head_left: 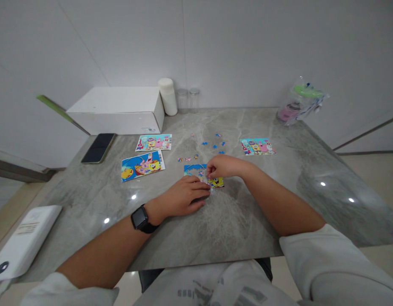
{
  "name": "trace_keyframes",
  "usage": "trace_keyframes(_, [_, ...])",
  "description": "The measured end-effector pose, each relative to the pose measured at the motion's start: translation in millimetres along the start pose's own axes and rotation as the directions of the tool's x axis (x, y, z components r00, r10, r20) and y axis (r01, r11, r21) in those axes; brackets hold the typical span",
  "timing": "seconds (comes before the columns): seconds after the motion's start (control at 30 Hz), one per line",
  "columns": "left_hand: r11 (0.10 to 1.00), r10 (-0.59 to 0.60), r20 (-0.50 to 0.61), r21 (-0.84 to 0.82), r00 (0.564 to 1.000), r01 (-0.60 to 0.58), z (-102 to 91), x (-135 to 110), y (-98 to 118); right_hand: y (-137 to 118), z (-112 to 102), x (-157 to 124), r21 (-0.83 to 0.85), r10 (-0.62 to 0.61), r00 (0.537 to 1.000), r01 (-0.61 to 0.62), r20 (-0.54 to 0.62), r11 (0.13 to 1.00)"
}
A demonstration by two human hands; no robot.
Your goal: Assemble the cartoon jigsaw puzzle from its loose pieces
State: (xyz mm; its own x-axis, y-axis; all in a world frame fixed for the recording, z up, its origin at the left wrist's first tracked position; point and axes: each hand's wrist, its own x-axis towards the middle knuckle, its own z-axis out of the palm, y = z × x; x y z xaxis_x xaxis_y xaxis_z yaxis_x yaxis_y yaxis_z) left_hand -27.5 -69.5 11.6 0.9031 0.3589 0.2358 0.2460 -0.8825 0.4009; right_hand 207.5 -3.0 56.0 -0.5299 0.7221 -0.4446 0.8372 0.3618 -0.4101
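Note:
A small, partly built cartoon jigsaw (196, 171) lies on the grey marble table (234, 221) in front of me. My left hand (183, 196), a black watch on its wrist, rests flat beside the jigsaw's near edge with the fingers together, touching it. My right hand (222, 166) is curled over the jigsaw's right part, fingertips pinched on a puzzle piece I can barely see. Several loose blue pieces (215, 144) lie scattered just beyond.
Three finished cartoon pictures lie around: two at the left (142, 165) (154, 142), one at the right (257, 146). A black phone (98, 148), white box (118, 109), white cylinder (168, 97), two jars (188, 100), plastic bag (300, 104), white device (22, 242).

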Motion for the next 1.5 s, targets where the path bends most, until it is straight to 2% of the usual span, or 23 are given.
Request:
trace_keyframes(0.4, [0.999,-0.011,0.011,-0.032,1.0,0.011,-1.8,-1,-1,-6,7,2,-0.118,0.017,0.997,-0.025,-0.069,0.993])
trace_keyframes(0.7, [0.999,-0.015,0.005,-0.04,1.0,0.015,-0.7,-1,-1,-10,9,2,-0.13,0.018,0.995,-0.031,-0.096,0.991])
trace_keyframes(1.3, [0.999,-0.033,0.045,-0.039,0.998,0.035,-2.2,0,0,-22,9,-3,-0.185,0.061,0.995,-0.075,-0.082,0.98])
trace_keyframes(1.5, [0.999,-0.034,0.048,-0.036,0.998,0.036,-2.4,0,-1,-17,11,-2,-0.165,0.064,0.994,-0.077,-0.083,0.983])
